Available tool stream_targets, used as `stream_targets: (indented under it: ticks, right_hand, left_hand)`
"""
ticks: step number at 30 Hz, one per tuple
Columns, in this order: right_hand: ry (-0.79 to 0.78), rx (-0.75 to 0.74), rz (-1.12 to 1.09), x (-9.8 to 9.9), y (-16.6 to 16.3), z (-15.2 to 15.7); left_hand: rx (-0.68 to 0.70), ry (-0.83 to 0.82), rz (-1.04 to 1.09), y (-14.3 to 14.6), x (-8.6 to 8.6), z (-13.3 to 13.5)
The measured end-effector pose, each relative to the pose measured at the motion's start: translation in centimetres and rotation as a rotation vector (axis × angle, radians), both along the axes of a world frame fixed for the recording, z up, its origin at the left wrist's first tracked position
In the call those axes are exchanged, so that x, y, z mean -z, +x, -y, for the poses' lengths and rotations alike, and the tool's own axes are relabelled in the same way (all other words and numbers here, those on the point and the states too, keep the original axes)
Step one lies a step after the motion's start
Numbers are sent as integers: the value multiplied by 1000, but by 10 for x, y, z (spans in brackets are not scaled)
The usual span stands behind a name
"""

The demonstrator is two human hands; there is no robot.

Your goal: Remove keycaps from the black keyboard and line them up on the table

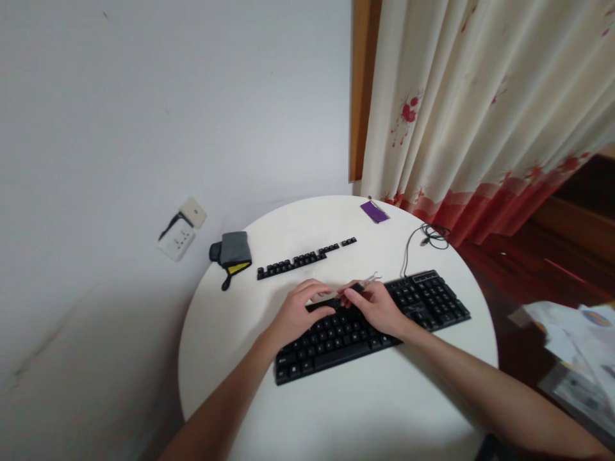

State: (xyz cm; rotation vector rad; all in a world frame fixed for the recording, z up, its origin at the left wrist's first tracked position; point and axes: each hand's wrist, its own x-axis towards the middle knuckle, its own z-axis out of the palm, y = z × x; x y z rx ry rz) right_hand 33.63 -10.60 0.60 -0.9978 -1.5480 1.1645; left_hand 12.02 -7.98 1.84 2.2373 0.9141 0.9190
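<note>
A black full-size keyboard (336, 342) lies at a slant on the round white table. My left hand (305, 307) is at its upper left edge, with the thumb over the keyboard and the curled fingers along its far side. Close by, my right hand (377, 307) is closed round a small tool with a dark handle and two thin wire prongs (373, 278), which looks like a keycap puller. The prongs point away from me. My fingers partly hide the top rows of keys, and what lies between the two hands is too small to make out.
Behind the keyboard, loose black keycaps (293, 262) stand in a line. A grey pouch (235, 248) with a yellow edge is at the left rim. A purple card (374, 212) lies at the back; the coiled cable (435, 236) is at the right. Wall and curtain (432, 128) border the table.
</note>
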Motion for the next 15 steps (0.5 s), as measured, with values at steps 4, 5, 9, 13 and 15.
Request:
stream_targets:
  ticks: [4,5,9,13,15]
  right_hand:
    - [-2,-2,-46,0,-7,6]
    - [0,1,-51,1,-7,6]
    - [-30,-49,-93,4,-8,3]
    - [-81,-74,-163,6,-8,1]
    - [-73,-58,-151,6,-8,1]
  left_hand:
    - [41,-3,21,3,4,3]
    - [36,1,30,3,5,3]
    - [31,24,44,2,7,1]
    - [37,65,40,3,6,1]
    - [36,89,28,4,5,2]
